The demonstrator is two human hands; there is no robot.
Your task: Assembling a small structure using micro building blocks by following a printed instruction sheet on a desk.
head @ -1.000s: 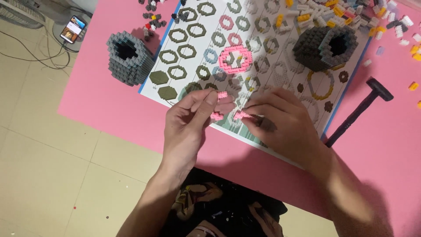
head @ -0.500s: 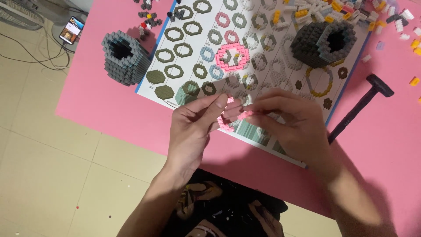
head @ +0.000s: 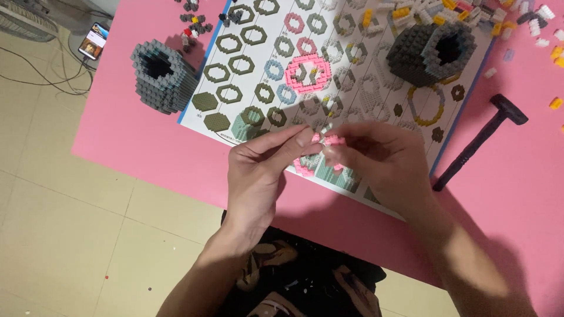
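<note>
My left hand [head: 258, 170] and my right hand [head: 382, 158] meet over the front edge of a printed instruction sheet [head: 352, 53]. Both pinch a small cluster of pink bricks [head: 326, 141] between thumb and fingertips, held just above the sheet. A few more pink bricks [head: 304, 169] lie on the sheet right under my fingers. A pink brick ring [head: 307, 73] rests on the sheet further back. The fingers hide most of the held piece.
A grey brick tube [head: 161, 75] stands left of the sheet on the pink table [head: 147, 141]. A darker brick tube [head: 430, 51] sits at the sheet's back right. A black hammer [head: 479, 141] lies to the right. Loose bricks [head: 446, 12] crowd the far edge. A phone [head: 94, 41] lies on the floor.
My hands have come together from slightly apart and now press the pink pieces into one cluster. The view has shifted a little, so the sheet sits higher in frame.
</note>
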